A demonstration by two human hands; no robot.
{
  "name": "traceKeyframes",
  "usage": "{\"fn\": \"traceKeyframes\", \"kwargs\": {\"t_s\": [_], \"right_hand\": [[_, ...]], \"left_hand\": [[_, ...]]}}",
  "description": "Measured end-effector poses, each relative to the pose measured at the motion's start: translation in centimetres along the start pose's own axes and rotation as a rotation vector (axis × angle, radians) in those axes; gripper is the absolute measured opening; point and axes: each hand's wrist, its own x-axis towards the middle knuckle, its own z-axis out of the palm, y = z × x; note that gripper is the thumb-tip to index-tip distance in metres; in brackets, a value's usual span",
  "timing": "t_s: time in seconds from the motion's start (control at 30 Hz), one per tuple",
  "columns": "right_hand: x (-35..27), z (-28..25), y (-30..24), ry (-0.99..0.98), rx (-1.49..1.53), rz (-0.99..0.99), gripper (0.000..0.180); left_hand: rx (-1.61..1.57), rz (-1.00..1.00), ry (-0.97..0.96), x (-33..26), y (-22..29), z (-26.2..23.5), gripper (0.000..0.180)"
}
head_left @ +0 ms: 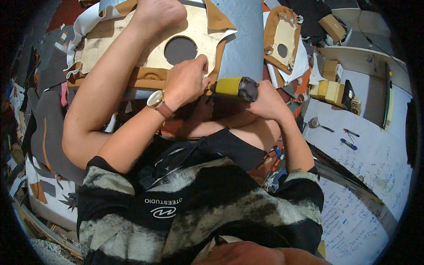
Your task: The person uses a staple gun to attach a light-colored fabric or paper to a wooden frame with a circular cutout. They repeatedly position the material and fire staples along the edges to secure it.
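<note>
A wooden board [110, 48] with a round hole lies face-down, its brown leather-like cover [152, 74] folded up round the edges and lined in white. My left hand [187, 81], with a watch at the wrist, is closed at the board's near edge, right of centre, with thumb and fingers pinching the cover's edge. My right hand [267, 100] grips a yellow-and-black staple gun [232, 87]. Its front end points left at the same edge, close to my left fingers; whether it touches is hidden. My bare foot [165, 12] rests on the board.
Beneath the board is a blue-grey padded surface [243, 44]. A smaller covered panel [282, 37] lies at the far right. Yellow foam blocks [327, 90], pens [349, 143] and a white written-on board [366, 154] are at right. A dark grey cushion [57, 132] stands at left.
</note>
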Motion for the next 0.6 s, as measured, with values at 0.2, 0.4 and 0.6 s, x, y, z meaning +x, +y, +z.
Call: {"fn": "traceKeyframes", "kwargs": {"t_s": [0.2, 0.4, 0.6], "right_hand": [[0.8, 0.4, 0.4, -0.098, -0.109, 0.103, 0.040], [0.5, 1.9, 2.5, -0.011, 0.053, -0.026, 0.038], [-0.1, 2.8, 3.1, 0.071, 0.058, -0.160, 0.038]], "left_hand": [[-0.037, -0.027, -0.149, 1.8, 0.1, -1.2, 0.023], [0.100, -0.040, -0.019, 2.8, 1.5, 0.6, 0.033], [0.036, -0.026, 0.087, 1.6, 1.0, 1.4, 0.026]]}}
